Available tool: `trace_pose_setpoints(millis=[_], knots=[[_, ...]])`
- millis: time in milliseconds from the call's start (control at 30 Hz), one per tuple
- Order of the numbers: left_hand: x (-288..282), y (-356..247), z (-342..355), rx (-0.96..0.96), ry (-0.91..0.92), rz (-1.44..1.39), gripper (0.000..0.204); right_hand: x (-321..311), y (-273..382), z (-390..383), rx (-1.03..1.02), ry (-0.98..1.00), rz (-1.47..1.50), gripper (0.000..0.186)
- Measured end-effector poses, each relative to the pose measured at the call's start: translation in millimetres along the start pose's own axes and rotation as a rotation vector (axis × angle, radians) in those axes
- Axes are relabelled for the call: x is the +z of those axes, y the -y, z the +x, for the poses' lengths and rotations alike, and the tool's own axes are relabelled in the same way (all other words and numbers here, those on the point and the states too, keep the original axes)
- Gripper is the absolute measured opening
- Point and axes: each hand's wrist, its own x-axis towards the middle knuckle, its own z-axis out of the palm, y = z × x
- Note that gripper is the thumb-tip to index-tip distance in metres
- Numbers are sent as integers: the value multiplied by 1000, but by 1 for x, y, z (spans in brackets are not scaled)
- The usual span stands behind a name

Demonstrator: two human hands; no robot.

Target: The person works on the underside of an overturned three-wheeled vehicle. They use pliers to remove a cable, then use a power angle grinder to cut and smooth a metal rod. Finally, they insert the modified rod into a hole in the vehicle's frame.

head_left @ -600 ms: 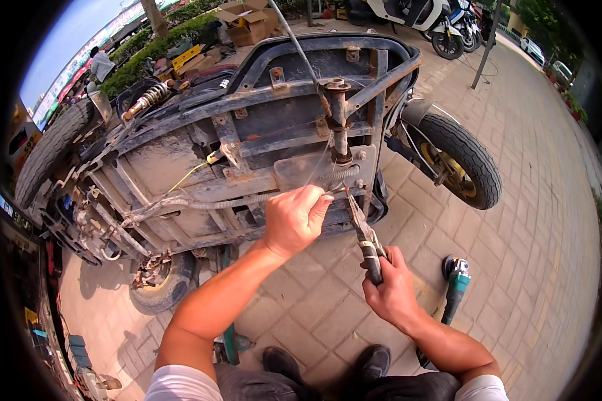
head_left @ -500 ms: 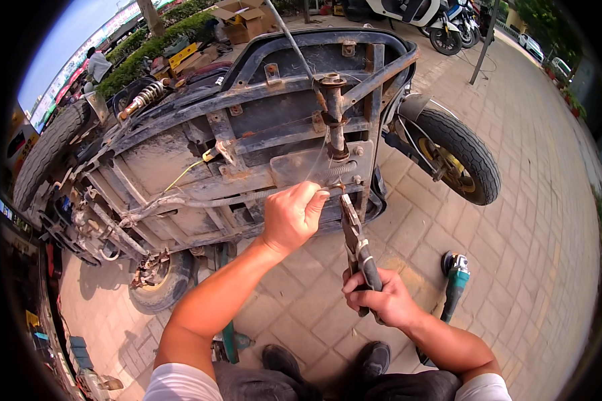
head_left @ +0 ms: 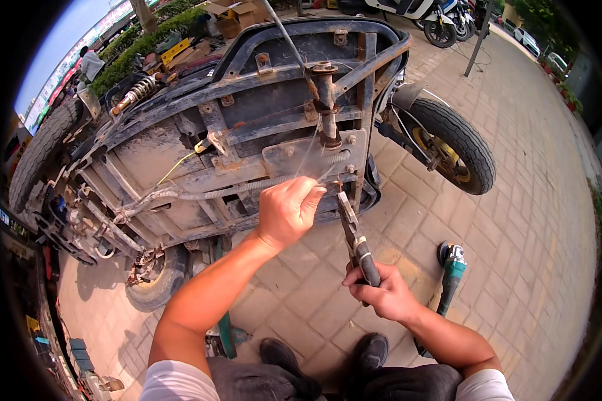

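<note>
My left hand (head_left: 289, 210) is closed in a pinch on a thin metal piece (head_left: 330, 182), most of it hidden by the fingers. That piece reaches toward the jaw tips of long, worn pliers (head_left: 350, 224); whether the jaws grip it is too small to tell. Wrapped round the pliers' dark handles is my right hand (head_left: 381, 291), below and right of the left. Just beyond both hands lies a tipped-over electric scooter, its rusty underside frame (head_left: 247, 150) facing me. A short vertical steel tube (head_left: 326, 110) on the frame stands above the pliers.
A green angle grinder (head_left: 453, 271) lies on the paving (head_left: 515, 247) at the right. The scooter's front wheel (head_left: 451, 147) sticks out to the right, with another wheel (head_left: 157, 277) low at the left. A metal pole (head_left: 284, 30) slants down to the tube. Parked scooters (head_left: 421, 17) stand behind.
The view has shifted slightly, so the scooter sits a little higher and further left. Both hands keep their holds, and the pliers' jaws stay close to the left fingertips.
</note>
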Motion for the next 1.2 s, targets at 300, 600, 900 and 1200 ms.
trace_pose_setpoints(millis=[300,600,900,1200], knots=[[6,-5,0,-35,-32,-12,21,3,2,-1,-165,-96,-341,18],[12,1,-6,-74,-44,-55,25,-1,10,-7,335,261,862,4],[15,0,-4,-26,-44,14,21,-11,-8,7,-28,-22,-192,8],[13,2,0,-62,-49,-19,20,-2,9,-3,262,177,525,9]])
